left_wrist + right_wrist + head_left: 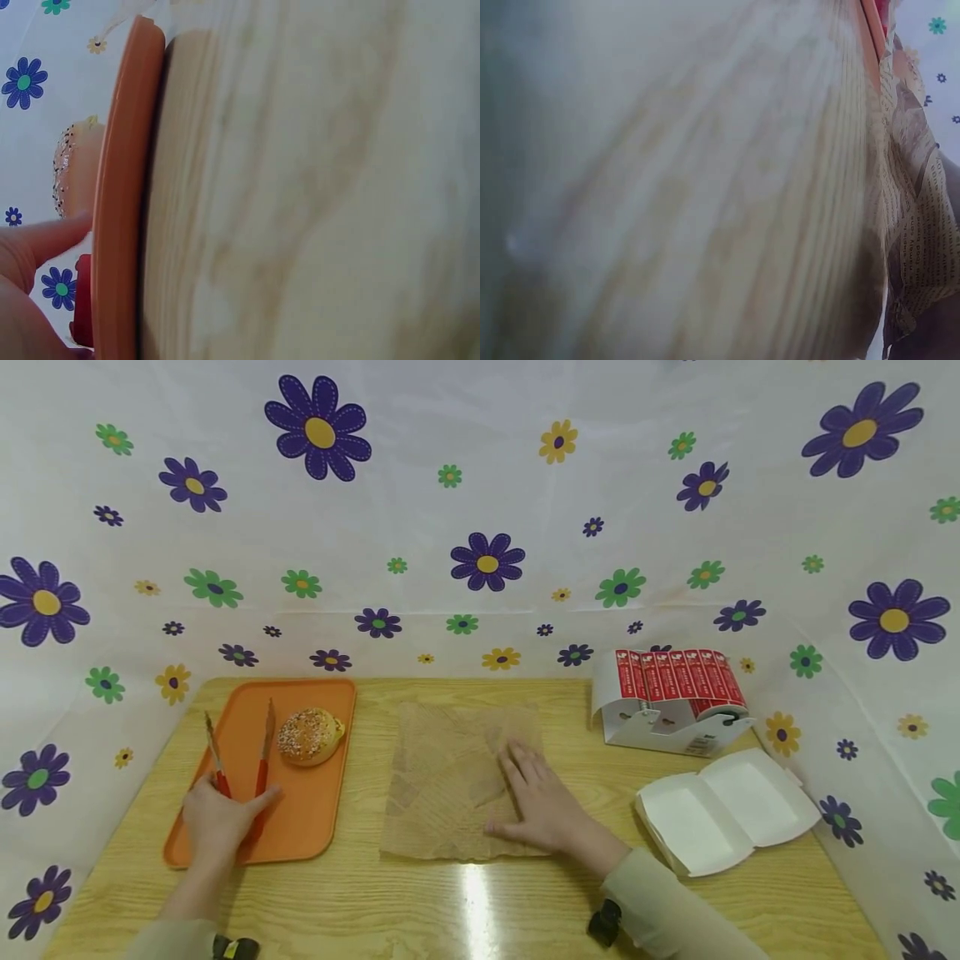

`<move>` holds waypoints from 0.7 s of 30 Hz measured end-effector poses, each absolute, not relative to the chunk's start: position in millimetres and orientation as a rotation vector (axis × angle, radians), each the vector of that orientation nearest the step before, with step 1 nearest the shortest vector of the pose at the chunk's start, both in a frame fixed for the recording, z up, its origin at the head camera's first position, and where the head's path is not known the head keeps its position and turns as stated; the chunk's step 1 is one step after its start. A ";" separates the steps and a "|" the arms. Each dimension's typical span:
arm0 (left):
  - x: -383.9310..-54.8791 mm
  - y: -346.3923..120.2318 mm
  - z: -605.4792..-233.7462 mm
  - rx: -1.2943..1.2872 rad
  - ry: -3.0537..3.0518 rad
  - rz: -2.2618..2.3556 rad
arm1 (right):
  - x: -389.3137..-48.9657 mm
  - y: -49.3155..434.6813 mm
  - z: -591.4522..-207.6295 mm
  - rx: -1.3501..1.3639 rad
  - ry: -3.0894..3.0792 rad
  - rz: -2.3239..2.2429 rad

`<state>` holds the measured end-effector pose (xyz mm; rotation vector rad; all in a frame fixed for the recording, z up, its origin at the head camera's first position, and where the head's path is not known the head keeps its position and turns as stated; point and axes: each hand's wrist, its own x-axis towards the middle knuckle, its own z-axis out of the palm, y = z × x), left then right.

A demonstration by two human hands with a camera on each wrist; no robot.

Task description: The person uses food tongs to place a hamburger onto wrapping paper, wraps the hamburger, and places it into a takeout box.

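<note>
On an orange tray (311,827) at the left lies a pair of tongs (262,772) with red handles, its two arms spread apart. My left hand (217,818) is over the handles, its thumb straight out; in the left wrist view the thumb (56,236) stands just above a red handle (84,300). A seeded bun (309,737) sits near the tray's right side, beyond the hand. Spread flat in the middle of the table is a brown printed paper sheet (438,785). My right hand (543,806) rests on its right part with the fingers extended.
At the back right stands a white dispenser box (663,731) with red printed labels. An opened white takeaway box (705,818) lies in front of it. A flower-patterned sheet (420,527) encloses the wooden table (375,910) at the back and sides.
</note>
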<state>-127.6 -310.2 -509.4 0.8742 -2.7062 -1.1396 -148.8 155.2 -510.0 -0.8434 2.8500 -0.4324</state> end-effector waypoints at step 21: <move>-120.6 -314.9 -508.8 0.931 -2.581 -1.275 | -149.5 164.0 -529.1 -0.869 2.881 -0.327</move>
